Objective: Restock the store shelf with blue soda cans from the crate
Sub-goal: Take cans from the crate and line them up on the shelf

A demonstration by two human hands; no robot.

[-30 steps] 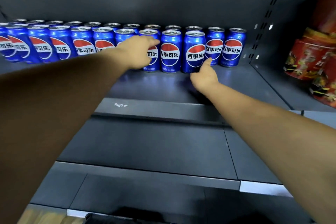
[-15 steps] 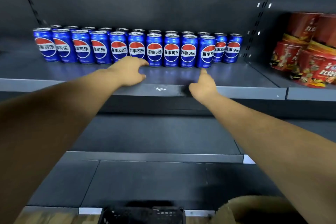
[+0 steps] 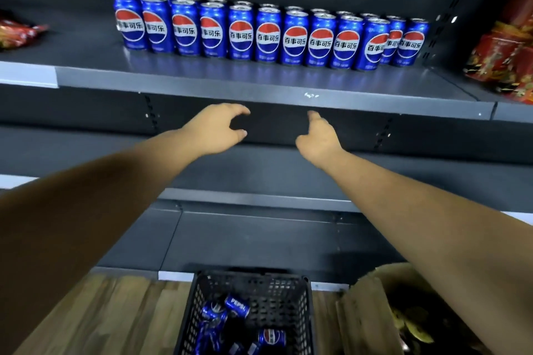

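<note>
Now | blue soda cans [image 3: 268, 34]: upright, red-white-blue logos | left hand [image 3: 219, 130]: loosely curled, empty | right hand [image 3: 318, 137]: relaxed, empty

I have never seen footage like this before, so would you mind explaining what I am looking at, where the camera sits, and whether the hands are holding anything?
There is no machine here: the camera is worn on a person's head and looks forward and down, so the two bare arms reaching into the picture are the wearer's own. The left hand and right hand hover below the shelf, fingers loosely curved, and neither holds anything. On the shelf stand the blue soda cans, upright in a front row with more behind. On the floor below sits a black crate with a few more blue cans lying loose inside. Red packaged goods sit on the shelf to the right, and a cardboard box stands beside the crate.
</note>
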